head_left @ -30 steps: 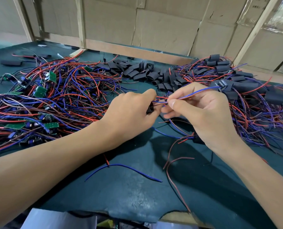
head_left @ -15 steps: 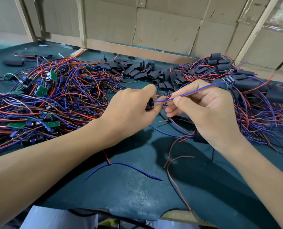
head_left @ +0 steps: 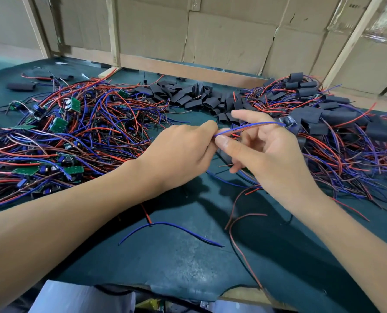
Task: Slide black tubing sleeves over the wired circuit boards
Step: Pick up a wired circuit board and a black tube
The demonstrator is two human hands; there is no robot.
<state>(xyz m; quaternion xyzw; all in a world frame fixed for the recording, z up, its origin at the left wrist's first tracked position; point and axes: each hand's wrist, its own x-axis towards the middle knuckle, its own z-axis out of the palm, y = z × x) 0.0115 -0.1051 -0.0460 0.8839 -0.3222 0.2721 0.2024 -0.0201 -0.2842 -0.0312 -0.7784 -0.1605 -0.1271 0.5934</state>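
Both hands meet over my mat (head_left: 188, 256): the left hand (head_left: 183, 152) and the right hand (head_left: 264, 150) each pinch the wires (head_left: 246, 126). Loose sleeves (head_left: 194, 96) lie piled beyond, boards (head_left: 59, 125) tangled left.

a thin blue and red wire pair (head_left: 251, 127) runs nearly flat to a small circuit board (head_left: 288, 123) at its right end. bare green boards with wires (head_left: 59, 125) lie in a tangle on the left. loose black tubing sleeves (head_left: 188, 96) are piled at the back. sleeved boards (head_left: 337, 116) lie heaped on the right.
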